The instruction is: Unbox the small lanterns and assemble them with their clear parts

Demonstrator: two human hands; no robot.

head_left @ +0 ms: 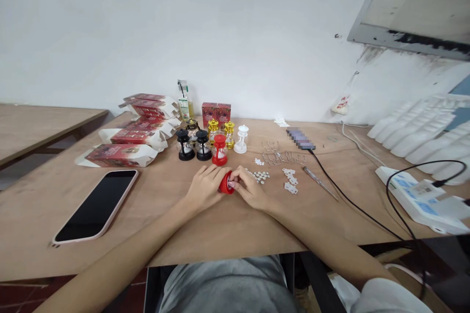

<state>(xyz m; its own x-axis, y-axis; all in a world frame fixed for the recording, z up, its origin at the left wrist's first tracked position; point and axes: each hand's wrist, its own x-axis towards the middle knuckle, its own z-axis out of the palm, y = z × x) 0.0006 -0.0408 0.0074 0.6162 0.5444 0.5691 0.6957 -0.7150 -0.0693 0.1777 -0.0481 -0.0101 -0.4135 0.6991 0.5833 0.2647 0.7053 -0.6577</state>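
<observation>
Both my hands rest on the wooden table (227, 225) and meet around a small red lantern part (225, 183). My left hand (205, 187) curls its fingers on the part's left side. On the right side, the fingers of my right hand (251, 188) pinch it. Just behind stands a finished red toy lantern (219, 150), with two black lanterns (193, 145), two gold ones (221, 132) and a white one (241, 139) around it. Several small round button cells (261, 176) lie beside my right hand.
A phone with a pink case (96, 205) lies at the left. Flattened red boxes (128, 144) are piled behind it. White plastic bits (290, 180), wire handles (282, 156), a screwdriver (318, 182), black cables (352, 205) and a white device (414, 198) lie at the right.
</observation>
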